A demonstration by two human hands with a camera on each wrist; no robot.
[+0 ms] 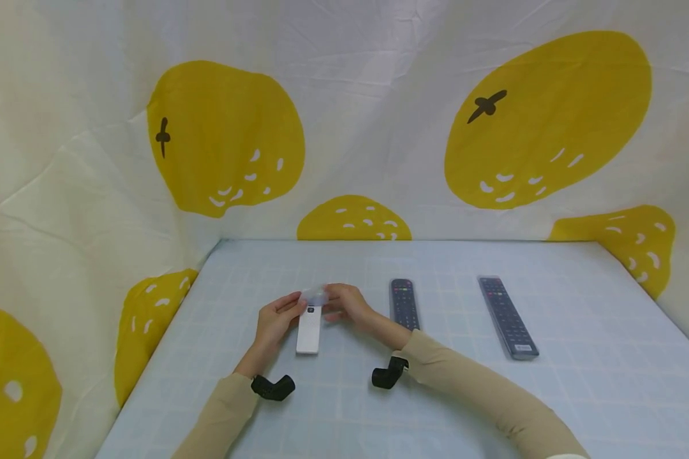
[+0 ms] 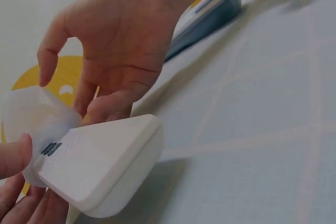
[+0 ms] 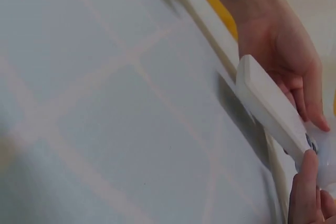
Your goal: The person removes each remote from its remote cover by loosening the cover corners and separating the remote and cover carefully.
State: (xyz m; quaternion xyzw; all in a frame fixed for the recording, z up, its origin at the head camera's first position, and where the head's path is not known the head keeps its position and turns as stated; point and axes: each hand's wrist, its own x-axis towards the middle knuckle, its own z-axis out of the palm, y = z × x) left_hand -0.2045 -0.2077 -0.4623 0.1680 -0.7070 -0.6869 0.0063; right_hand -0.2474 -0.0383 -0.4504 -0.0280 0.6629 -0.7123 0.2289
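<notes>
White remote control: between your two hands, buttons up, near end bare; shadow in the wrist views suggests you hold it off the tabletop (image 1: pixel 344 414), likely for finger room underneath.
Plastic wrapper: clear, bunched over the far end of the white remote control (image 1: pixel 308 335); wrapper (image 1: pixel 314 296) sits where both your hands meet.
Left grip: your left hand (image 1: pixel 271 325) grasps the white remote control at its wrapped end, thumb on top, fingers below; probably steadies it for the other hand.
Right grip: your right hand (image 1: pixel 353 303), far end of the white remote control, fingers bent on the plastic, seems to pinch it; exact contact partly hidden. Guess: handling film, not remote.
Nearer black remote: right of the white remote control, lying flat; your forearm hides the lower part of this nearer black remote (image 1: pixel 403 301).
Farther black remote: well right of the white remote control, slanted, pale label on near end; this farther black remote (image 1: pixel 508 315) looks wrapped. Spacing probably keeps both black ones clear of your fingers.
</notes>
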